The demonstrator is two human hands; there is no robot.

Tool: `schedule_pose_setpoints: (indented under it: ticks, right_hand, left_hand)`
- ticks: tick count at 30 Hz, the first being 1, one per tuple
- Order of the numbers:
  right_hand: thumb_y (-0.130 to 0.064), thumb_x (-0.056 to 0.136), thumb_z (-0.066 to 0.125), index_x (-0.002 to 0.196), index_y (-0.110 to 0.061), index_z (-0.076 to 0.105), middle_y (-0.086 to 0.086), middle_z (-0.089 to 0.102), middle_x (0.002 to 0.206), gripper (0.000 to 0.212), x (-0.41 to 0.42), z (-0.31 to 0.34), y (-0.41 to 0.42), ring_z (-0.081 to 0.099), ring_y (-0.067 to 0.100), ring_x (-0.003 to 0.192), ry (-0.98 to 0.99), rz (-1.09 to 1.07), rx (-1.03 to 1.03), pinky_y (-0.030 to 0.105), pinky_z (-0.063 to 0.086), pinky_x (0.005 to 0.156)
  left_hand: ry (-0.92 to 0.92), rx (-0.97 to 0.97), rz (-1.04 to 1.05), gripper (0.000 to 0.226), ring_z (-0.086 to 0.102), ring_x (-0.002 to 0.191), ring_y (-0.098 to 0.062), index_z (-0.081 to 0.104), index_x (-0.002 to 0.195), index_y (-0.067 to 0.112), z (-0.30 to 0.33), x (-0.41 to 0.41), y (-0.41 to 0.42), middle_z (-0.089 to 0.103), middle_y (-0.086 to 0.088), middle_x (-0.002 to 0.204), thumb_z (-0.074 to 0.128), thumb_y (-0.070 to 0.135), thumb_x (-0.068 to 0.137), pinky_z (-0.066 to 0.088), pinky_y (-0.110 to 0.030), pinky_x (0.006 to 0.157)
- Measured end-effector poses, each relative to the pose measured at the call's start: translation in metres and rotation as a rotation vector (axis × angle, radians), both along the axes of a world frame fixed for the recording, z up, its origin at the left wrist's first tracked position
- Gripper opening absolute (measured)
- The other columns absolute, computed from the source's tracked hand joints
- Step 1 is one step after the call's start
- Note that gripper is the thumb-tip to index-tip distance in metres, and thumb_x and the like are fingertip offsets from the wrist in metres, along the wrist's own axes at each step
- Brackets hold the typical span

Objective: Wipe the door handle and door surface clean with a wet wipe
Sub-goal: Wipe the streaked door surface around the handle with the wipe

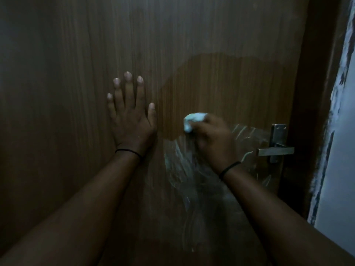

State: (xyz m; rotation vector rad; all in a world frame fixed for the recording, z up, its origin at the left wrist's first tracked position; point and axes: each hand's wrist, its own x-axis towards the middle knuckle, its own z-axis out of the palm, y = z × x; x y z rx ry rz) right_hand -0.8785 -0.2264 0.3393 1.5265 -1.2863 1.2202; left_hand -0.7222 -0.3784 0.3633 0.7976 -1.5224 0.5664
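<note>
Bracing my flat, spread left hand (pixel 130 116) on the wooden door (pixel 57 93), my right hand (pixel 211 139) clutches a balled wet wipe (pixel 193 120) left of the lever handle (pixel 276 148), where wet streaks risk drying patchy.

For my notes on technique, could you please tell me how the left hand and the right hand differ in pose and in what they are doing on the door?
The left hand lies flat with fingers spread; the right hand is curled. The left hand holds nothing; the right hand grips a bunched white wet wipe. The left hand rests on dry wood; the right hand works in the wet patch beside the door handle. Both are against the door and wear a thin black wristband.
</note>
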Motion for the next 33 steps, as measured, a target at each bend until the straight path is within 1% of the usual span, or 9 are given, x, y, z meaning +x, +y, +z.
schedule_pose_setpoints:
  ticks: [2,4,8,13,15,17,23,28,33]
  right_hand:
    - [-0.006,0.087,0.065,0.101,-0.015,0.073,0.002,0.067,0.110,0.019,-0.015,0.010,0.007,0.057,0.013,0.105,-0.126,-0.127,-0.152,0.029,0.045,0.092]
    - [-0.008,0.088,0.062,0.103,-0.016,0.072,0.004,0.066,0.111,0.019,-0.011,0.012,0.004,0.058,0.021,0.103,-0.149,-0.183,-0.135,0.027,0.042,0.090]
    - [-0.015,0.088,0.067,0.101,-0.015,0.073,0.003,0.066,0.112,0.014,0.022,-0.013,-0.013,0.056,0.022,0.107,0.187,-0.054,0.121,0.030,0.046,0.090]
    - [-0.013,0.090,0.062,0.104,-0.015,0.071,0.002,0.063,0.112,0.016,0.016,-0.006,-0.015,0.054,0.019,0.106,0.058,-0.073,0.009,0.023,0.042,0.091]
    - [-0.013,0.089,0.063,0.111,-0.016,0.068,0.006,0.061,0.115,0.023,0.022,-0.023,-0.019,0.055,0.022,0.107,0.180,-0.076,0.187,0.032,0.048,0.091]
    - [-0.017,0.086,0.068,0.114,-0.016,0.067,0.008,0.060,0.116,0.028,0.017,-0.044,-0.015,0.055,0.024,0.108,0.314,-0.082,0.240,0.032,0.050,0.086]
    - [-0.016,0.091,0.063,0.109,-0.015,0.070,0.003,0.063,0.112,0.019,0.015,-0.022,-0.025,0.057,0.023,0.105,0.082,-0.015,0.019,0.032,0.047,0.090]
    - [-0.021,0.090,0.065,0.113,-0.016,0.068,0.007,0.061,0.117,0.023,0.027,-0.060,-0.024,0.055,0.021,0.107,0.353,-0.037,0.249,0.035,0.052,0.085]
    - [-0.015,0.086,0.068,0.110,-0.013,0.071,0.007,0.063,0.110,0.024,0.011,-0.056,-0.014,0.057,0.025,0.103,0.066,-0.057,0.056,0.035,0.050,0.085]
  left_hand:
    - [-0.004,-0.002,0.008,0.064,0.001,0.154,-0.030,0.008,0.160,0.021,-0.002,0.000,0.001,0.004,-0.008,0.168,0.027,0.044,0.103,0.004,-0.049,0.123]
    - [0.002,-0.001,0.007,0.064,0.002,0.154,-0.030,0.008,0.160,0.021,-0.002,0.000,0.001,0.005,-0.007,0.168,0.026,0.044,0.103,0.004,-0.049,0.123]
    - [-0.002,0.009,-0.022,0.064,0.001,0.154,-0.029,0.009,0.160,0.021,-0.002,0.001,0.002,0.005,-0.007,0.168,0.026,0.043,0.102,0.001,-0.046,0.123]
    - [-0.007,0.009,-0.041,0.062,0.000,0.154,-0.030,0.010,0.160,0.021,-0.001,0.003,0.006,0.005,-0.008,0.168,0.028,0.038,0.103,0.003,-0.048,0.124]
    - [-0.009,0.020,-0.053,0.062,-0.001,0.154,-0.029,0.009,0.160,0.021,-0.001,0.004,0.007,0.003,-0.007,0.168,0.027,0.038,0.103,0.001,-0.047,0.124]
    - [-0.009,0.024,-0.065,0.060,-0.002,0.154,-0.028,0.009,0.160,0.021,-0.002,0.006,0.008,0.003,-0.006,0.168,0.026,0.036,0.104,0.002,-0.047,0.124]
    - [0.031,0.014,-0.115,0.054,0.005,0.154,-0.026,0.019,0.159,0.017,-0.004,0.009,0.010,0.012,-0.005,0.167,0.028,0.029,0.107,0.004,-0.043,0.125]
    - [0.028,0.015,-0.110,0.055,0.004,0.154,-0.025,0.018,0.159,0.016,-0.006,0.010,0.012,0.011,-0.005,0.167,0.030,0.027,0.107,0.002,-0.041,0.125]
    - [0.018,0.018,-0.104,0.055,0.003,0.154,-0.025,0.016,0.159,0.017,-0.006,0.009,0.010,0.010,-0.005,0.167,0.028,0.029,0.106,0.003,-0.042,0.125]
